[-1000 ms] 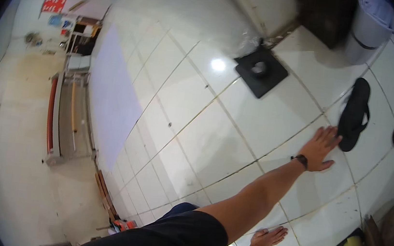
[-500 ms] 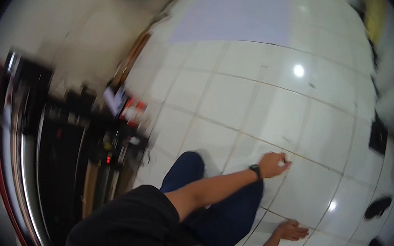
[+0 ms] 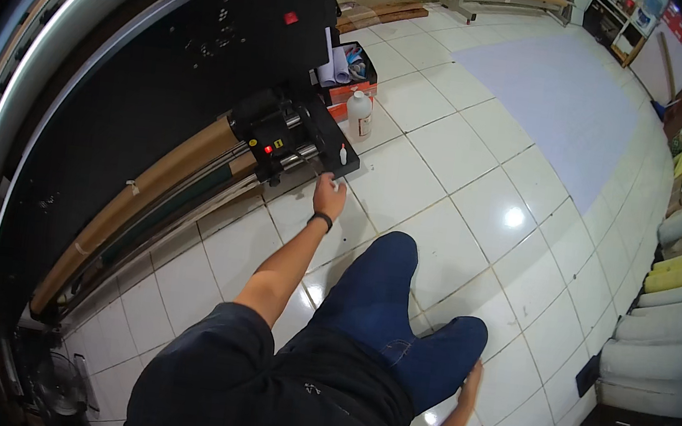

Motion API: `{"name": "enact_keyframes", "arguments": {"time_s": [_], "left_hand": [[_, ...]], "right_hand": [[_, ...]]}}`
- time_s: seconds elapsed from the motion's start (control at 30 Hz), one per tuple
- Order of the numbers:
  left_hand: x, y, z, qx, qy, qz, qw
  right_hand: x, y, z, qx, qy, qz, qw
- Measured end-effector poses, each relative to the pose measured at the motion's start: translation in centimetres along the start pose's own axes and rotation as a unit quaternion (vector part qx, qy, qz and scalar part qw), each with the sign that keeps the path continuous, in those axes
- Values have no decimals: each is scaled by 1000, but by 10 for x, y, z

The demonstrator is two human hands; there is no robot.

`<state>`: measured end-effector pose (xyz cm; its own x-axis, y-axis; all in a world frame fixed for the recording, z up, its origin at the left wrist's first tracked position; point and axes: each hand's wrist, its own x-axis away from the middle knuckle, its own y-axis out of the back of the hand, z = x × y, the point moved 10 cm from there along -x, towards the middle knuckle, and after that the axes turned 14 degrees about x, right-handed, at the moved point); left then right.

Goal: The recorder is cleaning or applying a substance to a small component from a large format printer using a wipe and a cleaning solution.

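Note:
My left hand, with a dark band on its wrist, reaches to the end of a large black roll-fed machine. Its fingers are curled close to the machine's flat black foot; a small pale bit shows at them, too small to name. On that foot stands a small white bottle with a red tip, just beyond the fingertips. My right hand is low beside my right knee, which hides most of its fingers.
A white plastic bottle stands on the tiles before a red-and-black box with paper rolls. Across the floor lies a pale lilac sheet. Wrapped rolls are stacked along the right. A brown roll runs along the machine.
My view has swung left toward the machine. My left hand has gone from over the tiles to the machine's end. My right hand, earlier spread near the floor, is now partly behind my knee.

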<state>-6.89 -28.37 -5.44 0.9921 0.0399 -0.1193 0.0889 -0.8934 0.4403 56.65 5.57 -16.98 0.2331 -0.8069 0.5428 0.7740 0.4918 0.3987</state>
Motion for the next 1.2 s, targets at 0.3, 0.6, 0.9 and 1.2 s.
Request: {"name": "enact_keyframes", "arguments": {"time_s": [0.3, 0.6, 0.9, 1.2], "left_hand": [[-60, -73, -63, -92, -56, 123, 987], [-74, -78, -81, -74, -178, 217, 957], [78, -42, -308, 84, -201, 530, 819], [181, 9, -407, 188, -289, 636, 690]], "right_hand": [[69, 2, 90, 312, 57, -37, 948], [82, -23, 137, 378, 115, -53, 917], [179, -156, 360, 134, 422, 53, 895], [212, -175, 385, -62, 370, 308, 874]]}}
